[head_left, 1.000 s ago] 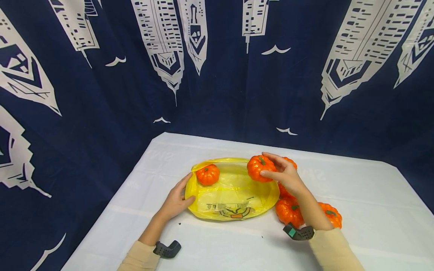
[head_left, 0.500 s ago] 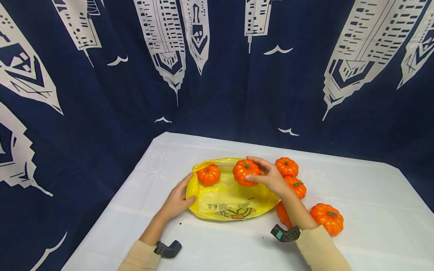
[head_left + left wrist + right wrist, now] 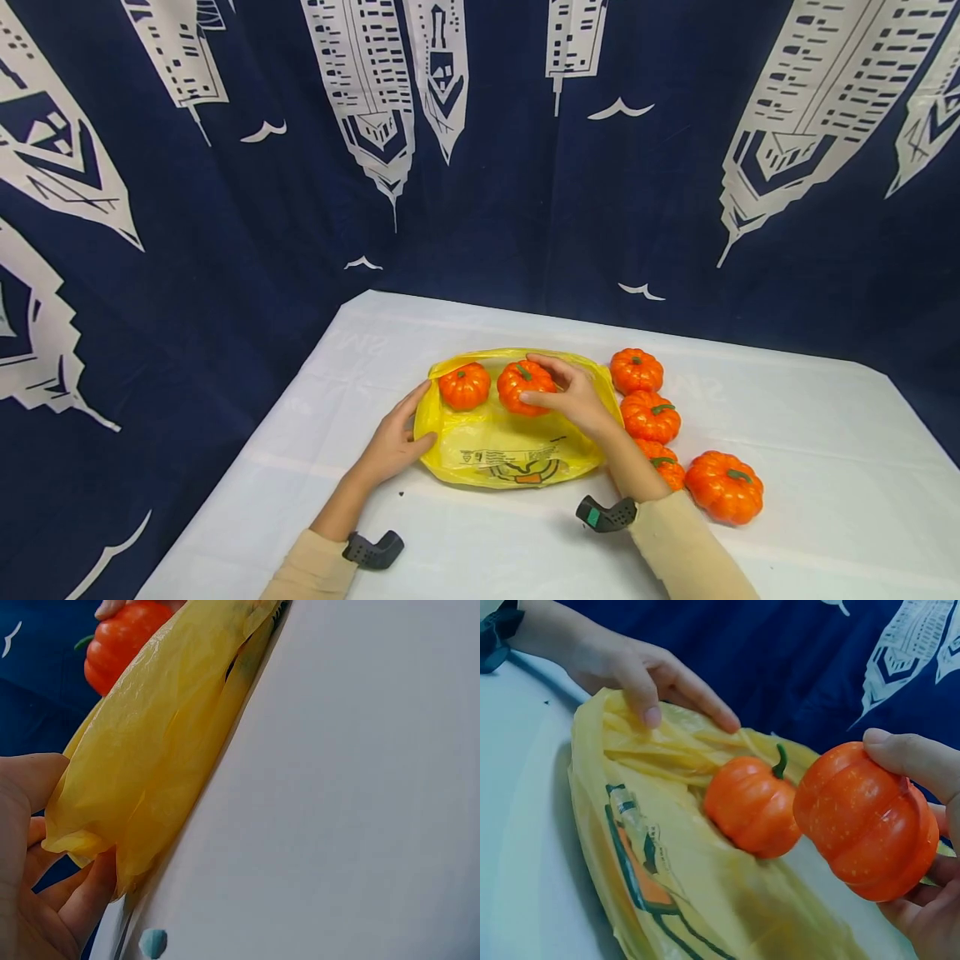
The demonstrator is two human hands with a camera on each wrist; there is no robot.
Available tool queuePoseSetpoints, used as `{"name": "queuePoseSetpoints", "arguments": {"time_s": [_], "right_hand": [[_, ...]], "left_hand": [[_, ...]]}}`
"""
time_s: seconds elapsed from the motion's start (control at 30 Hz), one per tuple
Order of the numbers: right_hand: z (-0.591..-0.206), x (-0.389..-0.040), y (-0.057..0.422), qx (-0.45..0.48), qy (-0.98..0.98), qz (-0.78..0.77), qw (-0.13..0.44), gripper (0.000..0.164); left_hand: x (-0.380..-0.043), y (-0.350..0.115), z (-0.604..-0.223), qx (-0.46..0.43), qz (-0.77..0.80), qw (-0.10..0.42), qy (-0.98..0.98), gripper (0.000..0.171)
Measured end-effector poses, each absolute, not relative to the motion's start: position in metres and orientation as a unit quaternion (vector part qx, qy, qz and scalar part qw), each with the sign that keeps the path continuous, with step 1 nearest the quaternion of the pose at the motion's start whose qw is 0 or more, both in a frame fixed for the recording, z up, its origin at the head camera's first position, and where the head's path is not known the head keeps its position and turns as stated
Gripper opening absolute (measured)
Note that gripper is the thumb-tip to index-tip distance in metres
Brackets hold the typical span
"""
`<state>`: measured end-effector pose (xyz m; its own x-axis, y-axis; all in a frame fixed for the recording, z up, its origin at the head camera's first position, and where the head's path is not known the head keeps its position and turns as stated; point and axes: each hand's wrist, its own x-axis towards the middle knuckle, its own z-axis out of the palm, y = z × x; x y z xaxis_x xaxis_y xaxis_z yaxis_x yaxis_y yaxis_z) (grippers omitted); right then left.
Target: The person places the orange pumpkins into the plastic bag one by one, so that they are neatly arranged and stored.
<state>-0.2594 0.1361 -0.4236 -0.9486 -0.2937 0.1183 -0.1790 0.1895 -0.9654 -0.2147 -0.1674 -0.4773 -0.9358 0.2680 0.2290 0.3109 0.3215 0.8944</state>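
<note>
A yellow plastic bag (image 3: 468, 429) lies on the table with its mouth spread open. My left hand (image 3: 388, 442) holds the bag's left rim between thumb and fingers, as the left wrist view also shows. One small orange pumpkin (image 3: 464, 387) with a green stem sits inside the bag at its left end. In my right hand (image 3: 576, 402) is a second pumpkin (image 3: 866, 821), gripped by thumb and fingers over the bag's mouth. It is just right of the first pumpkin, and its stem faces up in the head view.
Several more pumpkins stand right of the bag: one at the back (image 3: 637, 371), others in a row in front of it, and one apart (image 3: 724, 487) at the front right. My right forearm partly covers the row. A dark blue printed curtain (image 3: 510, 225) hangs behind the white table (image 3: 480, 542).
My right hand has carried its pumpkin leftward and slightly down over the bag, toward the pumpkin inside. The left hand keeps its hold on the rim. The row of pumpkins is now more exposed.
</note>
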Motion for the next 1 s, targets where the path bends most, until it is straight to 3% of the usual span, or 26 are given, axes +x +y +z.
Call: {"name": "queuePoseSetpoints", "arguments": {"time_s": [1.0], "right_hand": [[-0.457,-0.286,0.094,-0.011,0.769,-0.638,-0.023,0.067]], "left_hand": [[-0.196,-0.158,-0.442,-0.176,-0.553,0.018,-0.814,0.077]]}}
